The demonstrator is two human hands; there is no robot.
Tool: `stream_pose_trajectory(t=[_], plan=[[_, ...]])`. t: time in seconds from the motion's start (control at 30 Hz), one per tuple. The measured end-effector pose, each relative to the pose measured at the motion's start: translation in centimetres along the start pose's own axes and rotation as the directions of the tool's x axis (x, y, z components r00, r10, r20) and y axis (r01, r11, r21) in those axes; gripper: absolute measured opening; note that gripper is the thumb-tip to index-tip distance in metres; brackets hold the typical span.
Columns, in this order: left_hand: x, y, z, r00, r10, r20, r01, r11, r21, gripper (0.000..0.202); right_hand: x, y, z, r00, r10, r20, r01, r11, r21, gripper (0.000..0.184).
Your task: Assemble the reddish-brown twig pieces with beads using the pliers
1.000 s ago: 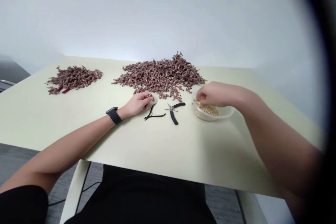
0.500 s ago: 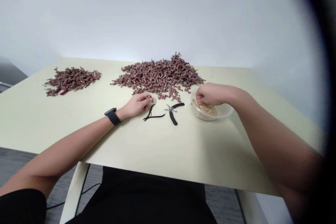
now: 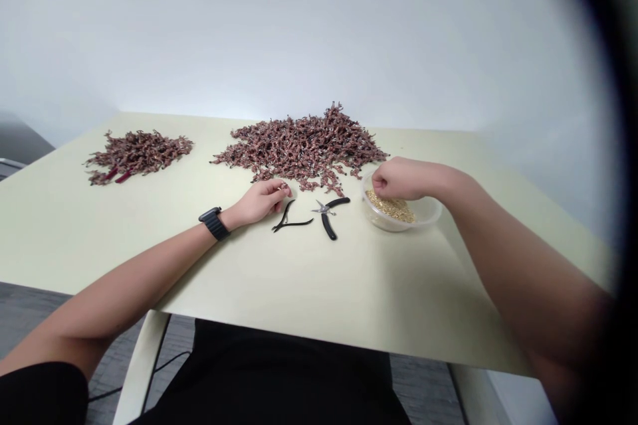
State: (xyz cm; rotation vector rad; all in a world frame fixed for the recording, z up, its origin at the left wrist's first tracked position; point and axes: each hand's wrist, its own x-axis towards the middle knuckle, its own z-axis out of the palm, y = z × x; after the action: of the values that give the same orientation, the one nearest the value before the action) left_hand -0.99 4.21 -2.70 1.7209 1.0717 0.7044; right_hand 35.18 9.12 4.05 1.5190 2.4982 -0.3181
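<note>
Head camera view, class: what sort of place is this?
Probably a small craft or jewellery workspace: black-handled cutting pliers and a second sprung pair, heaps of small reddish-brown pieces, and a clear bowl of gold-coloured bits.

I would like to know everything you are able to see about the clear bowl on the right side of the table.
The bowl is round, shallow and looks like clear plastic, with no lid in view. It stands upright on the pale table, to the right of the black-handled pliers. Small golden pieces lie heaped inside. The person's right hand is above its near rim; whether the hand touches the bowl is hard to tell.
</note>
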Motion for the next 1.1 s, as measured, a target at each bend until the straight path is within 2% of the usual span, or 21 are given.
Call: stream_pose_trajectory(t=[0.1,0.17,0.23,0.33,0.43,0.53,0.67,0.77,0.83,0.87,0.9,0.93,0.97,1.0,1.03,1.1], plan=[[0.0,0.0,0.0,1.000,0.001,0.002,-0.001,1.000,0.002,0.033,-0.1,-0.3,-0.3,0.994,0.010,0.107,-0.008,1.000,-0.024,0.031],[0.0,0.0,0.0,1.000,0.000,0.004,0.000,1.000,0.002,0.033,-0.3,-0.6,-0.7,0.995,0.019,0.103,-0.017,0.999,-0.027,0.031],[0.0,0.1,0.1,1.000,-0.002,0.007,0.002,1.000,0.003,0.033,-0.8,-0.9,-1.3,0.998,0.019,0.056,-0.018,1.000,-0.018,0.027],[0.0,0.2,0.2,1.000,-0.009,-0.006,0.009,1.000,0.030,0.033,-2.1,-2.0,-2.5,0.997,0.013,-0.080,-0.010,1.000,0.029,0.019],[-0.2,0.4,0.2,1.000,0.007,-0.027,-0.005,0.996,0.094,0.034,-3.4,-3.5,-3.6,0.982,0.006,-0.187,0.015,0.993,0.115,0.013],[-0.3,0.5,0.1,0.999,0.033,-0.032,-0.028,0.988,0.154,0.038,-3.8,-4.7,-3.8,0.961,0.012,-0.276,0.031,0.988,0.149,0.011],[-0.3,0.4,0.1,0.998,0.045,-0.032,-0.038,0.981,0.192,0.040,-3.3,-4.4,-3.5,0.949,0.037,-0.314,0.000,0.993,0.118,0.013],[-0.2,0.3,0.1,0.996,0.069,-0.052,-0.056,0.973,0.225,0.042,-3.2,-4.9,-3.5,0.950,0.045,-0.310,0.043,0.962,0.271,0.011],[-0.1,0.3,0.2,0.991,0.105,-0.086,-0.080,0.966,0.248,0.044,-3.1,-6.5,-3.3,0.961,0.025,-0.275,0.127,0.845,0.520,0.011],[-0.1,0.3,0.3,0.987,0.123,-0.101,-0.095,0.964,0.250,0.046,-3.0,-7.7,-2.9,0.972,-0.005,-0.233,0.164,0.725,0.669,0.014],[-0.1,0.4,0.3,0.984,0.139,-0.112,-0.108,0.963,0.246,0.048,-2.8,-9.1,-2.3,0.979,-0.038,-0.200,0.187,0.556,0.810,0.018],[-0.2,0.4,0.4,0.981,0.151,-0.118,-0.121,0.965,0.234,0.050,-2.6,-10.5,-1.4,0.981,-0.061,-0.187,0.196,0.348,0.917,0.021],[-0.2,0.5,0.4,0.979,0.162,-0.122,-0.132,0.967,0.220,0.051,-2.2,-12.0,-0.4,0.983,-0.084,-0.161,0.173,0.163,0.971,0.023],[-0.3,0.6,0.5,0.977,0.172,-0.126,-0.144,0.968,0.205,0.053,-1.8,-13.2,0.7,0.985,-0.092,-0.147,0.150,0.026,0.988,0.025],[-0.4,0.8,0.5,0.975,0.180,-0.133,-0.154,0.970,0.189,0.055,-1.4,-14.3,2.0,0.988,-0.083,-0.132,0.127,-0.067,0.990,0.026],[-0.7,1.0,0.5,0.966,0.197,-0.168,-0.171,0.972,0.159,0.055,-0.5,-15.7,4.3,0.993,-0.021,-0.113,0.108,-0.153,0.982,0.026]])
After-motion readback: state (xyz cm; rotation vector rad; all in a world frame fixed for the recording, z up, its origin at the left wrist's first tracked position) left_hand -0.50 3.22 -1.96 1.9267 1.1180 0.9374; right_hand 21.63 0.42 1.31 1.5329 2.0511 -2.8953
